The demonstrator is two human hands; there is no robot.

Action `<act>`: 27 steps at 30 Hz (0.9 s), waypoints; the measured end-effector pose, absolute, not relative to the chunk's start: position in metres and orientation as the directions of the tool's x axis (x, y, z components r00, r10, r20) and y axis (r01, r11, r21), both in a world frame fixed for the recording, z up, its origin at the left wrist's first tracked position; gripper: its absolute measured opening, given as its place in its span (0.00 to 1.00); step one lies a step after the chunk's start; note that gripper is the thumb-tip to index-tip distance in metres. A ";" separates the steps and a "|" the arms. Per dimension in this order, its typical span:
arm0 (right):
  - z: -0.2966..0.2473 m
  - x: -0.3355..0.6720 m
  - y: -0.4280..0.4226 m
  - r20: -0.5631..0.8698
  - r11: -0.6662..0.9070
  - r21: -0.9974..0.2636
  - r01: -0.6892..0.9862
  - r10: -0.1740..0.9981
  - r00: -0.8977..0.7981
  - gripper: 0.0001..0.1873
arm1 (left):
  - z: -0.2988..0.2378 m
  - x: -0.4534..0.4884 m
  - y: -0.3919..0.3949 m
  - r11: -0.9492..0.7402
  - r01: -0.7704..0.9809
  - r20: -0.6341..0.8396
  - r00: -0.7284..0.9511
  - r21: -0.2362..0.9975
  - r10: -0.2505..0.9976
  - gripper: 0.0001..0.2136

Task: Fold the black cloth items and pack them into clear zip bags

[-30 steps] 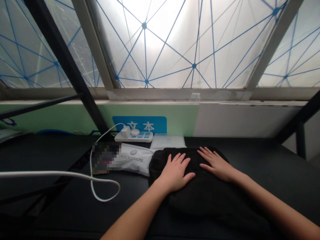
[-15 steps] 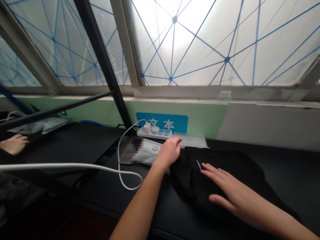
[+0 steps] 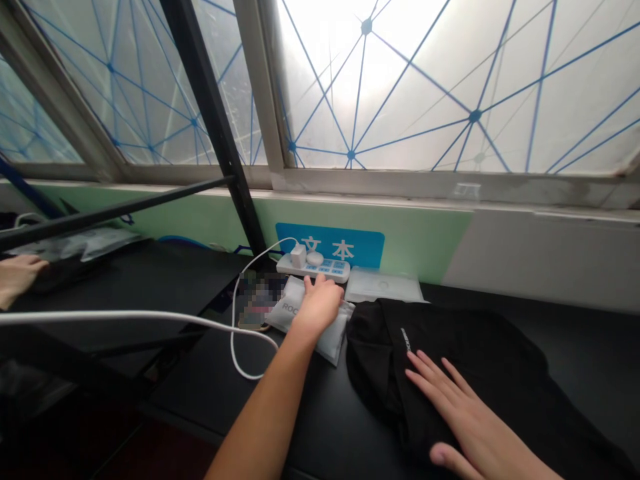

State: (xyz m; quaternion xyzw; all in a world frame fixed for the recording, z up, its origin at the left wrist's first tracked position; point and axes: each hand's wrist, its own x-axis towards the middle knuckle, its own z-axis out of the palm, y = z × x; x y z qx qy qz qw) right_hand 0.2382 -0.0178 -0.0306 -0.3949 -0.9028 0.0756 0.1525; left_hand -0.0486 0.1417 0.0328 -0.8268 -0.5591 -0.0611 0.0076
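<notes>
My left hand [image 3: 320, 307] lies on top of a pale grey pouch [image 3: 333, 340] with dark lettering, partly covering it. Its fingers are apart and slightly bent towards the pouch's far edge. To the right, a black garment [image 3: 480, 333] with a small white printed word is spread on the black table, its left part folded. My right hand [image 3: 465, 413] rests palm down on this fabric near the print, fingers stretched out. A phone-like item [image 3: 255, 327], blurred out, is beside the pouch on the left.
A white power strip [image 3: 340, 270] with plugs stands against the wall behind the pouch. Next to it is a translucent flat packet [image 3: 385, 285]. A white cable [image 3: 150, 317] loops across from the left. At far left another person's hand [image 3: 20, 277] is visible beyond a black metal frame [image 3: 210, 113].
My left hand has moved left from the garment's edge onto the pouch, and its fingers have spread. The pouch has shifted left and turned slightly. My right hand still lies on the garment.
</notes>
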 end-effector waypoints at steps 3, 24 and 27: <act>-0.028 0.240 -0.020 0.239 0.643 -0.343 0.684 0.764 -0.599 0.49 | 0.056 -0.061 0.127 -0.399 0.915 0.183 0.383 0.063 0.906 0.11; 0.065 0.248 0.047 0.427 0.431 -0.900 0.064 0.902 -0.066 0.19 | 0.149 0.067 0.075 -0.706 0.703 0.841 0.431 -0.086 0.327 0.13; 0.052 0.258 0.050 0.449 0.447 -0.891 0.081 0.893 0.019 0.22 | 0.136 0.074 0.082 -0.749 0.653 0.774 0.529 -0.110 0.348 0.12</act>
